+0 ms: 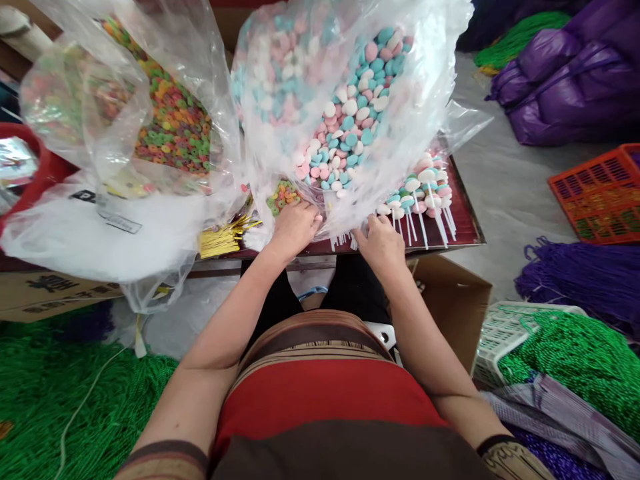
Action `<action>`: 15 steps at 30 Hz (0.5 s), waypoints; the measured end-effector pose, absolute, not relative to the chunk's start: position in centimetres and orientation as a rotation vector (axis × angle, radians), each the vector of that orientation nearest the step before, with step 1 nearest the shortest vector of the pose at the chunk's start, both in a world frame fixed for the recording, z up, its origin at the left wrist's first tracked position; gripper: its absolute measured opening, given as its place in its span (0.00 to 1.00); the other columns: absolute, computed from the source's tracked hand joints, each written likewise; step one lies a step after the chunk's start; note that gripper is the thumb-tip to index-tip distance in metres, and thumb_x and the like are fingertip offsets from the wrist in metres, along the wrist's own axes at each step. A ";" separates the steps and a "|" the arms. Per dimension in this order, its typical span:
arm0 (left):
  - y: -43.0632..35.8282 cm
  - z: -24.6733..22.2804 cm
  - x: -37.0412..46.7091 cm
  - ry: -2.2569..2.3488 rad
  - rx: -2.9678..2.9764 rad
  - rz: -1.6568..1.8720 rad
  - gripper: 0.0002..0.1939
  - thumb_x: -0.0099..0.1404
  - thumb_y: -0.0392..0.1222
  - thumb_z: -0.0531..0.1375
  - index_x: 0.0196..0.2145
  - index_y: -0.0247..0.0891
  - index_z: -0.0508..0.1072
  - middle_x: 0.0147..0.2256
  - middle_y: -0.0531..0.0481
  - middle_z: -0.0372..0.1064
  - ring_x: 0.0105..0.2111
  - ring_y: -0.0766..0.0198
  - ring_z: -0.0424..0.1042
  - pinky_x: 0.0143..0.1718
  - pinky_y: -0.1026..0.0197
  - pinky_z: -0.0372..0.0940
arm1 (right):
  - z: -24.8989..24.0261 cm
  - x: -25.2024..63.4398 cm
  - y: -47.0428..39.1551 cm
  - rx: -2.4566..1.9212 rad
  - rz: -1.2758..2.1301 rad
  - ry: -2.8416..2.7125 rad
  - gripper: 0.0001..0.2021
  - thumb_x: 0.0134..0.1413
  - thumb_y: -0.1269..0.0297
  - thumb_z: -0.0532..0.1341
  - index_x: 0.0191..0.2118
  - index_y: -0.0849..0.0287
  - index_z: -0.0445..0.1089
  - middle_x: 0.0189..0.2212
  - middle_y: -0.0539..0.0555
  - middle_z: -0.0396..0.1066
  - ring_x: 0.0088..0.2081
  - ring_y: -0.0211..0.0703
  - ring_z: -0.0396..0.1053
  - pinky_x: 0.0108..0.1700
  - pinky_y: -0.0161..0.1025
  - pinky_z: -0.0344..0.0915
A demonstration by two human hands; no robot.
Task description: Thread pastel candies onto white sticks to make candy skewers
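Note:
My left hand [296,230] is at the table's front edge, fingers curled beside a small pile of colourful rings [283,196] and the lower edge of a clear plastic bag. What its fingertips hold, if anything, is hidden. My right hand [383,245] has its fingers bent together next to several short white sticks [343,240]; I cannot make out anything in its grip. Pink, white and blue candy-like discs [350,130] fill the large clear bag [425,87] in front of both hands. To the right of my right hand lie similar pieces on white sticks [425,190].
Another clear bag [220,80] holds multicoloured rings [173,123]. Gold twist ties [223,239] lie left of my left hand. An open cardboard box [450,293] stands below the table's right end. Green strands [585,367], an orange crate [600,197] and purple bundles [575,80] are at right.

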State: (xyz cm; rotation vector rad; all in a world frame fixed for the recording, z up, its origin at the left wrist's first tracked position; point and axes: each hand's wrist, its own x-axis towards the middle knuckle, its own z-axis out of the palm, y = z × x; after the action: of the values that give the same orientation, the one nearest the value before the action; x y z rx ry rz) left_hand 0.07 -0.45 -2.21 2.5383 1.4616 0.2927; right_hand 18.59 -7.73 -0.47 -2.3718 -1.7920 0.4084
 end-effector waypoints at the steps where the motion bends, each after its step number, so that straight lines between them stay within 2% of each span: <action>1: -0.5 -2.3 0.0 1.474 2.527 0.310 0.13 0.72 0.40 0.57 0.40 0.35 0.81 0.42 0.36 0.80 0.47 0.46 0.76 0.51 0.49 0.67 | -0.6 18.3 -7.5 -2.402 0.411 -1.766 0.19 0.67 0.57 0.59 0.55 0.63 0.75 0.56 0.71 0.75 0.47 0.61 0.78 0.43 0.46 0.67; 7: -0.6 -2.6 -0.2 1.504 2.404 0.436 0.11 0.70 0.40 0.58 0.39 0.36 0.81 0.42 0.37 0.80 0.47 0.46 0.77 0.51 0.49 0.68 | -0.7 18.0 -5.8 -2.509 0.542 -1.579 0.16 0.67 0.63 0.55 0.52 0.65 0.75 0.48 0.74 0.79 0.51 0.65 0.78 0.49 0.50 0.68; 11: -0.5 -2.8 -0.7 1.506 2.259 0.582 0.10 0.69 0.41 0.59 0.38 0.38 0.80 0.39 0.41 0.80 0.43 0.50 0.76 0.47 0.52 0.68 | -1.0 19.4 -4.7 -2.390 0.588 -1.569 0.12 0.63 0.66 0.57 0.43 0.62 0.77 0.45 0.71 0.81 0.50 0.63 0.78 0.48 0.47 0.69; 13: -0.4 -2.9 -0.9 1.507 2.168 0.652 0.08 0.69 0.41 0.59 0.38 0.39 0.80 0.39 0.43 0.80 0.41 0.53 0.76 0.45 0.55 0.67 | -1.0 19.8 -4.6 -2.302 0.628 -1.493 0.10 0.60 0.68 0.56 0.37 0.60 0.76 0.38 0.67 0.82 0.43 0.57 0.78 0.43 0.44 0.69; 15: -0.4 -2.9 -1.2 1.491 2.076 0.716 0.07 0.68 0.41 0.60 0.38 0.39 0.79 0.37 0.45 0.80 0.38 0.56 0.75 0.44 0.57 0.66 | -0.7 19.9 -5.3 -2.180 0.790 -1.315 0.10 0.59 0.67 0.55 0.32 0.57 0.73 0.26 0.59 0.78 0.30 0.49 0.75 0.33 0.41 0.66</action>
State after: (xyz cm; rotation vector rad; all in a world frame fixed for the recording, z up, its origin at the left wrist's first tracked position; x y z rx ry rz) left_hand -1.18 -0.39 -2.92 2.0759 1.4909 0.7163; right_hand 19.90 -5.26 -0.73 -2.1802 -1.3152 0.7901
